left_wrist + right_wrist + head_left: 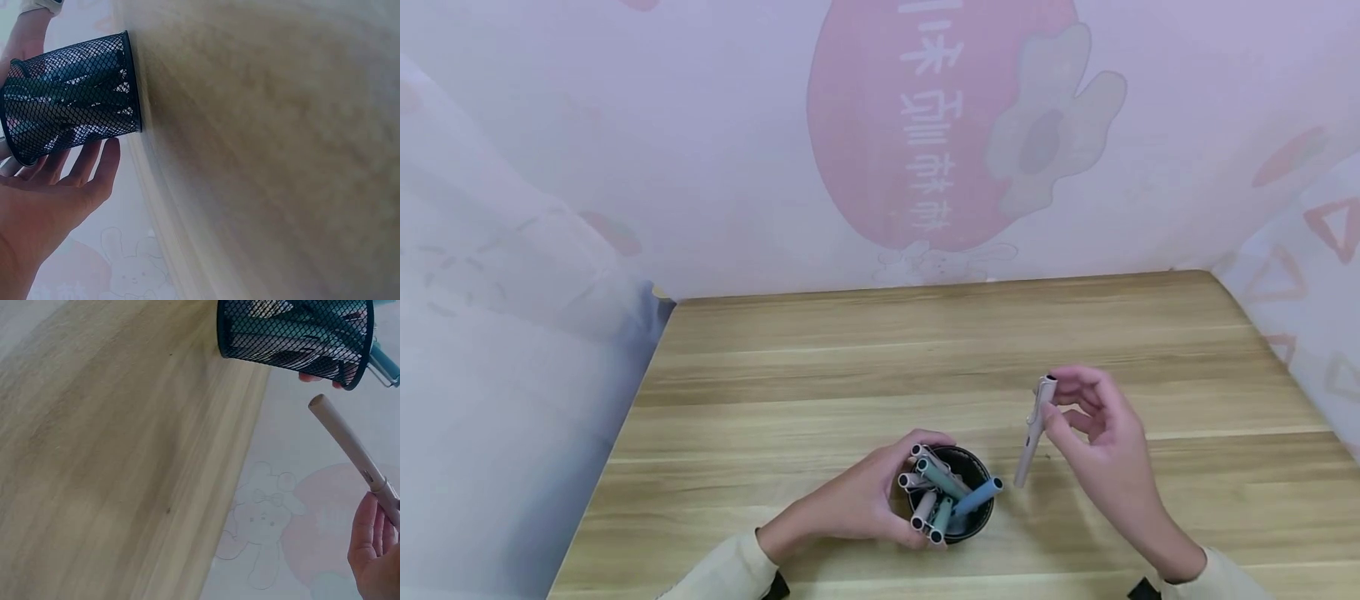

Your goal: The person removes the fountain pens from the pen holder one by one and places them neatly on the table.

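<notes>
Head: left hand (880,492) grips a round black wire-mesh cup (972,467) of pastel pens (942,477); right hand (1108,442) pinches 1 slim pale-pink pen (1034,432), nearer the wooden bench's (775,375) right edge. Left wrist: cup upright. Right wrist: pen apart from cup.

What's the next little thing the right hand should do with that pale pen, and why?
I'd probably carry the pale pen left, over the mesh cup: the right hand pinches it, tilted, just right of the cup; the left hand grips the cup; and other pens stand inside, ends poking out.
</notes>
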The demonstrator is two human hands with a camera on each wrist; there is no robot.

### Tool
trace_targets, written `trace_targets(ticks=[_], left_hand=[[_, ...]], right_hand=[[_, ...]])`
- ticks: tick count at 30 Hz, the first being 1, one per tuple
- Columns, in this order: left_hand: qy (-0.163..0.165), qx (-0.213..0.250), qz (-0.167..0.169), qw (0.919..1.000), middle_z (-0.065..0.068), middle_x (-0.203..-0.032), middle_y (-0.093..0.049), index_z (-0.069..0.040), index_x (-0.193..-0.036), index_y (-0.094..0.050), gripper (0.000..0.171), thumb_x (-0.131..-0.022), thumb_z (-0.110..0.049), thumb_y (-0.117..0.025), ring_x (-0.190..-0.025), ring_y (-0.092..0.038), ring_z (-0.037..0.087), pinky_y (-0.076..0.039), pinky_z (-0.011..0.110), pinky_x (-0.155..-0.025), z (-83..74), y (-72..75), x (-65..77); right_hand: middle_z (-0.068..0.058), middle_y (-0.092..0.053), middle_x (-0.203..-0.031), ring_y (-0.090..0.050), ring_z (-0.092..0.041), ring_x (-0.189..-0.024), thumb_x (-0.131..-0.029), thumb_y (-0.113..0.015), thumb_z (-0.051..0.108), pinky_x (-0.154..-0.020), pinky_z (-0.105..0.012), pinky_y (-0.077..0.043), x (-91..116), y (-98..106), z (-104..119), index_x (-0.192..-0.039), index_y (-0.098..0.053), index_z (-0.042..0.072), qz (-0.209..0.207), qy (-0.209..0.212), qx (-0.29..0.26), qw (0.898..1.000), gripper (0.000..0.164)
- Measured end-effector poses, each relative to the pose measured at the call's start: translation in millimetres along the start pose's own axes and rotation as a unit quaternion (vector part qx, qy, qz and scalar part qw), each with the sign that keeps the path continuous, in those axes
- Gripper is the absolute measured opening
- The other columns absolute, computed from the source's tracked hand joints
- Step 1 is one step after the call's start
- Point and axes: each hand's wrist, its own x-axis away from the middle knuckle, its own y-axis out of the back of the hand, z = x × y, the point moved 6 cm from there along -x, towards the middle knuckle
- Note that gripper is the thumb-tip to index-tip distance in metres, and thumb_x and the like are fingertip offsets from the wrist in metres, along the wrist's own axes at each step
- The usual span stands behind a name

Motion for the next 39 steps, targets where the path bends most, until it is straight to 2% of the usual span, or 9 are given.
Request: trace_targets(ticks=[2, 8, 11, 15, 18, 24, 32, 39], left_hand=[[0.001, 0.000, -0.001, 1.0000, 0.000, -0.142, -0.067, -0.038, -0.159, -0.043, 0.096, -0.083, -0.023, -0.099, -0.124, -0.066, 0.017, -0.052, 0.036, -0.106, 0.6, 0.2, 0.2], [0.000, -0.001, -0.001, 1.0000, 0.002, -0.142, -0.067, -0.028, -0.161, -0.043, 0.095, -0.083, -0.023, -0.098, -0.125, -0.065, 0.016, -0.050, 0.037, -0.108, 1.4, 0.1, 0.3], [0.000, -0.001, 0.000, 1.0000, 0.003, -0.143, -0.067, -0.031, -0.161, -0.043, 0.096, -0.083, -0.023, -0.098, -0.125, -0.065, 0.016, -0.050, 0.037, -0.108, 1.2, 0.4, 0.2], [0.001, -0.001, 0.000, 1.0000, 0.002, -0.143, -0.067, -0.036, -0.160, -0.042, 0.097, -0.083, -0.022, -0.099, -0.125, -0.065, 0.016, -0.050, 0.037, -0.108, 0.6, 1.0, 0.3], [0.002, -0.001, 0.000, 1.0000, 0.001, -0.142, -0.067, -0.034, -0.161, -0.042, 0.097, -0.083, -0.021, -0.098, -0.125, -0.065, 0.016, -0.050, 0.037, -0.108, 0.3, 1.5, 0.7], [0.005, -0.002, 0.002, 1.0000, -0.002, -0.142, -0.067, -0.029, -0.162, -0.043, 0.096, -0.084, -0.023, -0.098, -0.125, -0.064, 0.015, -0.048, 0.037, -0.110, 1.3, 1.4, 0.6], [-0.003, -0.003, 0.002, 1.0000, -0.002, -0.142, -0.067, -0.036, -0.160, -0.042, 0.097, -0.083, -0.020, -0.098, -0.126, -0.065, 0.015, -0.049, 0.037, -0.110, 1.2, 2.1, 0.2], [-0.003, 0.000, 0.004, 1.0000, -0.003, -0.142, -0.068, -0.038, -0.160, -0.041, 0.097, -0.083, -0.020, -0.098, -0.126, -0.065, 0.014, -0.048, 0.036, -0.110, 1.5, 1.6, -0.8]], right_hand=[[-0.022, -0.071, -0.113, -0.072, -0.018, -0.100, -0.094, -0.065, -0.022, -0.084, -0.026, -0.062, -1, 0, -6, -0.132, -0.059, -0.008, 0.005, -0.021, 0.019, 1.000, 0.041], [-0.020, -0.069, -0.112, -0.070, -0.013, -0.098, -0.096, -0.067, -0.017, -0.083, -0.029, -0.063, -5, -3, -26, -0.132, -0.061, -0.005, 0.038, -0.070, 0.035, 0.996, 0.038], [-0.022, -0.071, -0.113, -0.070, -0.013, -0.097, -0.098, -0.068, -0.013, -0.081, -0.029, -0.064, -6, -4, -36, -0.132, -0.062, -0.005, 0.057, -0.097, 0.043, 0.993, 0.035], [-0.018, -0.074, -0.113, -0.069, -0.015, -0.096, -0.101, -0.071, -0.004, -0.079, -0.026, -0.063, -9, -4, -50, -0.131, -0.062, -0.002, 0.076, -0.130, 0.080, 0.985, 0.032], [-0.015, -0.074, -0.113, -0.069, -0.017, -0.096, -0.100, -0.071, -0.002, -0.078, -0.026, -0.062, -12, -4, -59, -0.131, -0.063, -0.001, 0.088, -0.149, 0.103, 0.980, 0.032], [-0.014, -0.074, -0.115, -0.070, -0.023, -0.098, -0.100, -0.071, 0.002, -0.077, -0.027, -0.061, -14, -5, -76, -0.133, -0.062, -0.001, 0.113, -0.178, 0.127, 0.969, 0.034], [-0.017, -0.069, -0.120, -0.073, -0.030, -0.102, -0.099, -0.073, 0.004, -0.075, -0.029, -0.062, -16, -8, -94, -0.134, -0.062, 0.000, 0.141, -0.211, 0.159, 0.954, 0.037], [-0.014, -0.070, -0.112, -0.070, -0.024, -0.093, -0.097, -0.074, 0.005, -0.072, -0.029, -0.059, -16, -11, -105, -0.130, -0.065, 0.000, 0.162, -0.215, 0.185, 0.945, 0.034]])
